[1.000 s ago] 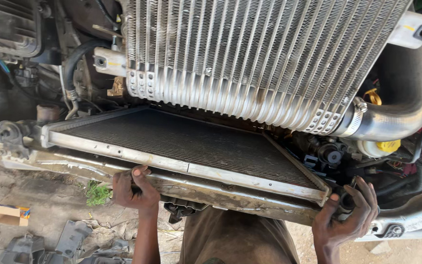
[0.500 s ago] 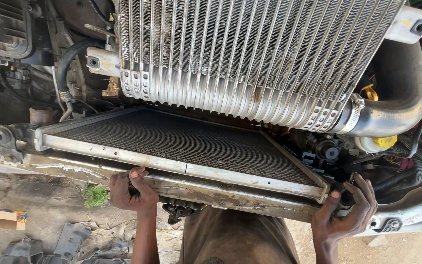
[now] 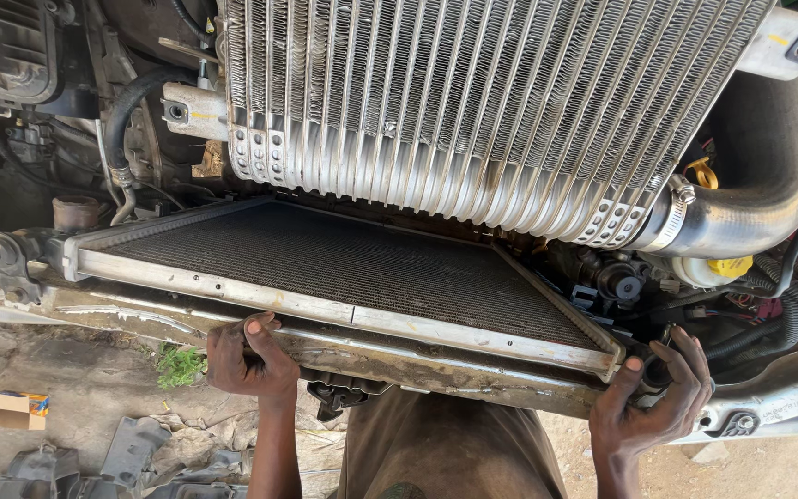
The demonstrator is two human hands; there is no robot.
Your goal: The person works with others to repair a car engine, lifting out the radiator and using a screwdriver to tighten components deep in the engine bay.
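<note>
The far radiator [image 3: 491,102] is bright silver with fine vertical ribbing and brownish stains along its lower edge. The near radiator [image 3: 344,263] has a dark grey, finely meshed core in a dull silver frame. The pipe [image 3: 759,176] at right is grey metal. Beside it, a cap [image 3: 730,266] is yellow. The small box [image 3: 6,408] on the grey-brown ground [image 3: 66,370] is tan with blue and orange. A weed [image 3: 179,365] is green.

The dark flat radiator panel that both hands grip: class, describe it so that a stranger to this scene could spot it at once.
Start at the big silver finned cooler filling the upper picture. Just below it lies the dark radiator panel, tilted, with a pale metal frame; the left hand and right hand grip its near edge. Unlike the shiny ribbed cooler, its mesh is fine and nearly black.
</note>
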